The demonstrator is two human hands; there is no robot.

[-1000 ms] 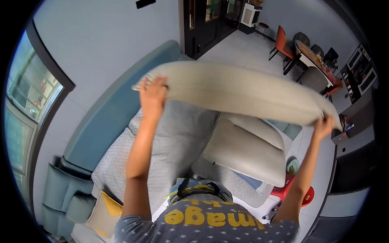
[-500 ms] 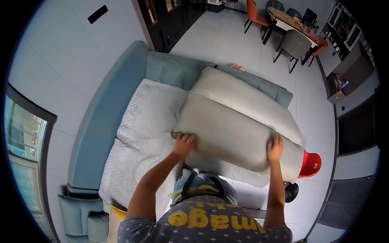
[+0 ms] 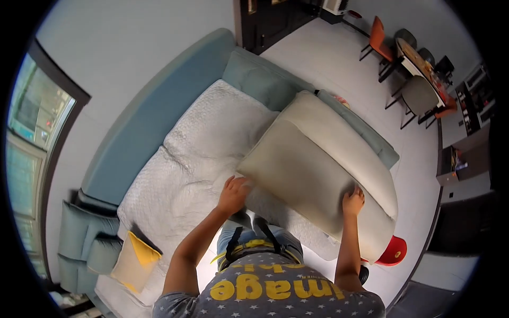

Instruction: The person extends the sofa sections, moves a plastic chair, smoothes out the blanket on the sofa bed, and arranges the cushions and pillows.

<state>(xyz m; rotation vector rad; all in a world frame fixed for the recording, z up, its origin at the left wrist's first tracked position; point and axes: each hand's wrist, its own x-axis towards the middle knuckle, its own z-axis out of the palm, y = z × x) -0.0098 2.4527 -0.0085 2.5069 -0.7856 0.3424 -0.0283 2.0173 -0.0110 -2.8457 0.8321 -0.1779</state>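
A large beige sofa cushion (image 3: 297, 164) with a long seam lies slanted across the grey quilted sofa cover (image 3: 201, 132). Just off the cushion's near left corner is my left hand (image 3: 233, 195); its fingers are loosely bent, apart and partly blurred, and nothing shows in them. My right hand (image 3: 352, 202) rests on the cushion's near right part, fingers curled into its surface. The cushion hides part of the cover beneath it.
The blue-green sofa backrest (image 3: 154, 116) curves along the wall. At lower left are a beige and yellow pillow (image 3: 137, 261) and teal cushions (image 3: 87, 241). A red seat (image 3: 393, 250) shows beyond the cushion's right end. A dining table (image 3: 419, 61) with chairs stands farther off.
My left hand has come off the cushion's corner. My right hand stays on the cushion. The view has turned, bringing more of the sofa's left side and the yellow-cornered pillow into sight.
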